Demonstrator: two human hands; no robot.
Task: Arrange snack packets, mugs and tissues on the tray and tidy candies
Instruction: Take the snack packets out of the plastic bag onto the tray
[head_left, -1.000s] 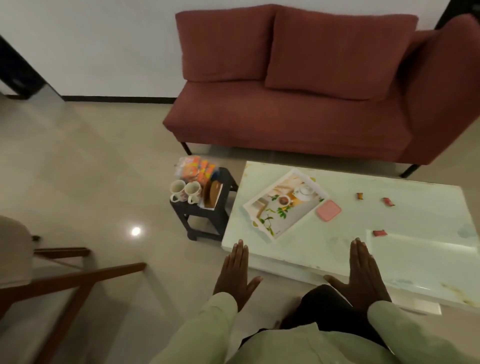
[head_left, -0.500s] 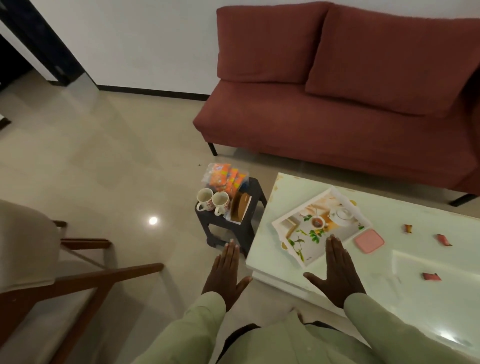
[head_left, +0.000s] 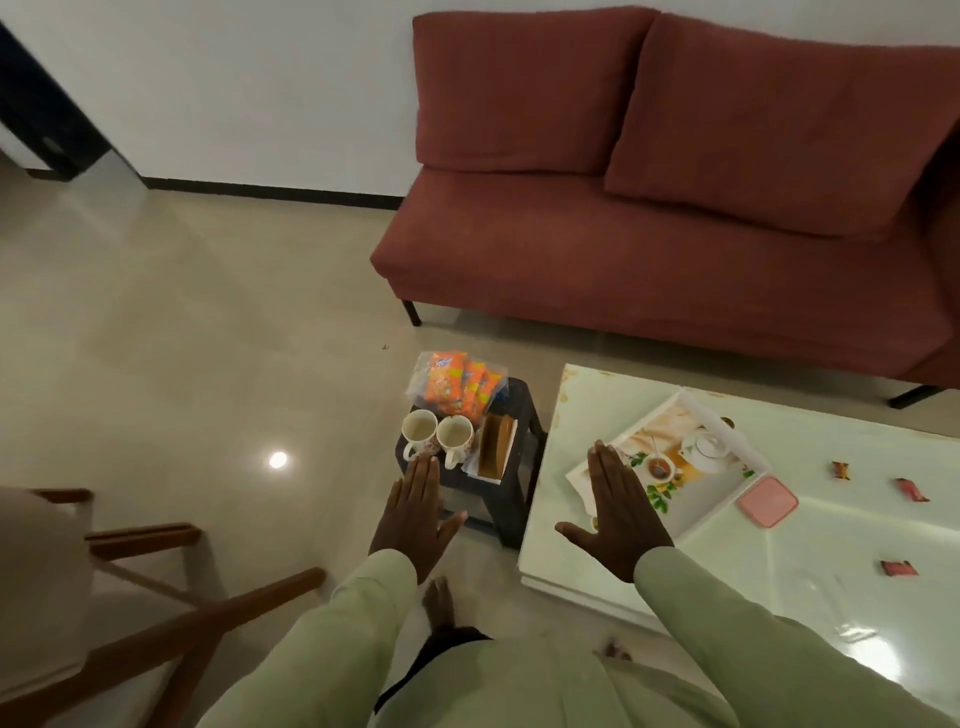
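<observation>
Two mugs stand side by side on the small black stool, their handles turned toward us, and they look like the first things we should take. Behind them lies a bundle of orange snack packets, and at their right a brown tissue holder stands on its edge, very near the right mug. The tray waits on the white table just beside the stool, and nothing is on it yet; only its printed picture of a teapot shows. A pink lid or box lies against the tray's right corner, and four wrapped candies are scattered farther right on the table.

Our left hand hovers flat and wide, fingers straight, just in front of the mugs, holding nothing. Our right hand is also flat and empty, over the near corner of the tray.

To do this step well, we think the left hand must curl and take one mug by its handle, lifting it straight up so that it does not knock its neighbour or the tissue holder. The stool top is crowded, so we judge a slow lift is safer. We would set the mug at the far side of the tray, keeping space for the packets and tissues. We cannot tell if the mugs hold any liquid, so we keep them upright.
</observation>
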